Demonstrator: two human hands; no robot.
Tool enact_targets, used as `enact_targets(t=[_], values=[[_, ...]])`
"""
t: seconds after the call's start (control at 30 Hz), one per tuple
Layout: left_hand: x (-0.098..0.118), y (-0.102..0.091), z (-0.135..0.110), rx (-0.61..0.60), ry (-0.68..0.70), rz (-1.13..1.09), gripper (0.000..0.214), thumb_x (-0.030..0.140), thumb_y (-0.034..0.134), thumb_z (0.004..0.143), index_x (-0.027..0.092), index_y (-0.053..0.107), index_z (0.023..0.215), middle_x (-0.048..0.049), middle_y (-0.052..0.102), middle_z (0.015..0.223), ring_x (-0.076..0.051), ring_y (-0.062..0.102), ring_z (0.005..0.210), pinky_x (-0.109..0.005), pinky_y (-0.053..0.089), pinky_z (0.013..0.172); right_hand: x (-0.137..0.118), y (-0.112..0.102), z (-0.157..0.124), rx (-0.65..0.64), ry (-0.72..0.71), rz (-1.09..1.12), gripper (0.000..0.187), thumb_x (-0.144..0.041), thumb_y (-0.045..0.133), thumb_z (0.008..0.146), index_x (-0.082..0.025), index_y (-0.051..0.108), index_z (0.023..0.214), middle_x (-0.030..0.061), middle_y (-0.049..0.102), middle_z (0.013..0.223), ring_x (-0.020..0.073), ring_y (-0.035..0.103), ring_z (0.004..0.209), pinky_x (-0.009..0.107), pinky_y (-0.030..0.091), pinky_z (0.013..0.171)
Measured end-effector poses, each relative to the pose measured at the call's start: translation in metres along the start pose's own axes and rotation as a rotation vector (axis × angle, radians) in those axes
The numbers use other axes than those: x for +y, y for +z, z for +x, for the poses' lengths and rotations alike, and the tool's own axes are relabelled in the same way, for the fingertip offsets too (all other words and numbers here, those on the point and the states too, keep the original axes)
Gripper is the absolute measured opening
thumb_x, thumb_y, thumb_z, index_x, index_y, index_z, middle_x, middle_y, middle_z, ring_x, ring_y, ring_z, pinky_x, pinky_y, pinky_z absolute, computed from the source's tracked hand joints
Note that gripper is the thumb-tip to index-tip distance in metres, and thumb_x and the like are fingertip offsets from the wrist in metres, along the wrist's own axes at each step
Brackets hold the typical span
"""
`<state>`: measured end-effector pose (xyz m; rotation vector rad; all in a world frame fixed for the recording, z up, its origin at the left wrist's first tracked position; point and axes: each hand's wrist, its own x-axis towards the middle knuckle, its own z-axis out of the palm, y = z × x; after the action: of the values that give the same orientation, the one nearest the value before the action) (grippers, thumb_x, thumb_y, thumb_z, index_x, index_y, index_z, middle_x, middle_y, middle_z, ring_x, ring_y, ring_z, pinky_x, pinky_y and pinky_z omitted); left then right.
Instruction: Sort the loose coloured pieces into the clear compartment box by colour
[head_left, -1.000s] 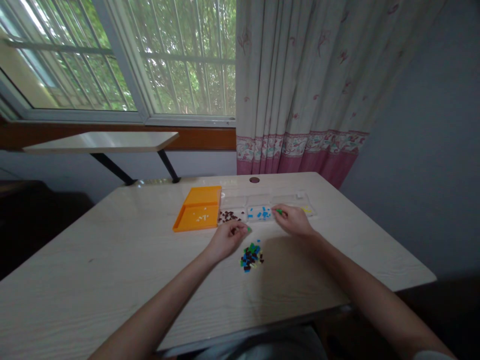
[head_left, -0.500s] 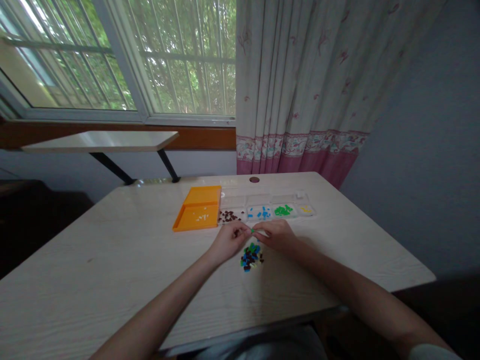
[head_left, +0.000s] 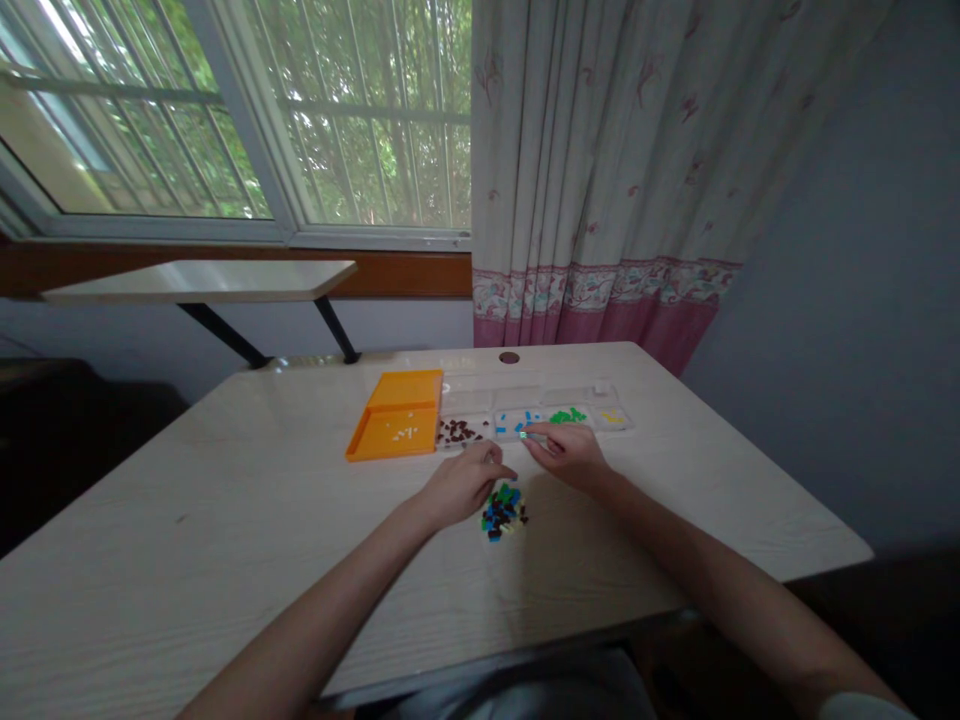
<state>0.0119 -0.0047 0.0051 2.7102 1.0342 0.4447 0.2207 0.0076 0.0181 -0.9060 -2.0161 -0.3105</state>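
My right hand pinches a tiny light-green piece between thumb and fingertips, above the front edge of the clear compartment holding blue pieces. My left hand hovers just behind and left of a mixed pile of small pieces in blue, green, dark brown and pale yellow. Its thumb is stretched out apart from the curled fingers, with the tip close to a small bluish piece; whether they touch is unclear.
Clear compartments hold brown pieces, green pieces and yellow pieces. An open orange case with white bits adjoins on the left. A raised shelf stands at the table's back left.
My hands have parted. The right has moved forward and right with the green piece toward the blue compartment; the left has stayed near the pile and its fingers have spread.
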Motion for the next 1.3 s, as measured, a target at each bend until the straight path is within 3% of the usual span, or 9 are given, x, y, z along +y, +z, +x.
enact_targets(t=[0.2,0.33,0.43,0.63,0.8,1.13,1.3], values=[[0.002,-0.005,-0.004,0.011,-0.007,0.036,0.027,0.017,0.043,0.083,0.025,0.061,0.101,-0.0049,0.050,0.095,-0.016,0.049,0.090,-0.025,0.042,0.076,0.000,-0.003,0.000,0.086,-0.001,0.010,0.019,-0.032,0.054,0.080,-0.019,0.069,0.077,-0.0050,0.050,0.042,0.0052,0.040,0.038,0.017,0.032,0.047],[0.003,-0.007,-0.004,-0.004,-0.004,0.065,0.025,0.018,0.043,0.084,0.025,0.060,0.101,-0.0047,0.050,0.094,-0.017,0.049,0.089,-0.026,0.042,0.076,0.004,-0.008,0.001,0.073,-0.002,0.010,0.021,-0.032,0.053,0.080,-0.019,0.069,0.078,-0.0044,0.050,0.041,0.0057,0.040,0.038,0.018,0.033,0.048],[0.002,-0.008,-0.006,-0.001,0.005,0.091,0.024,0.021,0.042,0.085,0.025,0.060,0.100,-0.0046,0.051,0.093,-0.016,0.049,0.088,-0.025,0.041,0.074,0.017,-0.015,0.003,-0.031,0.079,-0.008,0.024,-0.034,0.051,0.081,-0.019,0.069,0.082,-0.0027,0.053,0.044,0.0073,0.044,0.041,0.019,0.034,0.050],[0.000,-0.010,-0.008,0.010,0.010,0.130,0.023,0.026,0.041,0.086,0.023,0.061,0.097,-0.0046,0.052,0.090,-0.016,0.050,0.085,-0.025,0.041,0.072,0.064,-0.028,0.002,-0.313,0.385,-0.083,0.026,-0.037,0.050,0.079,-0.021,0.068,0.090,-0.0015,0.057,0.054,0.0099,0.048,0.046,0.020,0.032,0.049],[-0.001,-0.008,-0.007,0.017,0.018,0.114,0.022,0.025,0.041,0.086,0.022,0.060,0.095,-0.0046,0.054,0.090,-0.016,0.050,0.085,-0.025,0.041,0.073,0.083,-0.025,-0.003,-0.432,0.460,-0.136,0.025,-0.038,0.051,0.077,-0.023,0.068,0.088,-0.0008,0.058,0.055,0.0118,0.049,0.049,0.021,0.030,0.049],[-0.002,-0.007,-0.005,0.032,-0.002,0.020,0.019,0.024,0.040,0.087,0.019,0.059,0.088,-0.0042,0.056,0.088,-0.016,0.052,0.085,-0.025,0.041,0.075,0.069,-0.022,-0.002,-0.462,0.444,-0.133,0.025,-0.035,0.050,0.079,-0.024,0.067,0.094,-0.0006,0.061,0.057,0.0118,0.052,0.051,0.021,0.030,0.049],[0.004,-0.012,-0.003,0.166,-0.019,-0.074,0.019,0.025,0.040,0.088,0.018,0.058,0.090,-0.0048,0.057,0.090,-0.015,0.052,0.087,-0.025,0.041,0.078,0.030,-0.008,-0.003,-0.522,0.235,-0.010,0.020,-0.032,0.052,0.079,-0.024,0.068,0.088,-0.0027,0.061,0.055,0.0089,0.051,0.048,0.019,0.032,0.049]])
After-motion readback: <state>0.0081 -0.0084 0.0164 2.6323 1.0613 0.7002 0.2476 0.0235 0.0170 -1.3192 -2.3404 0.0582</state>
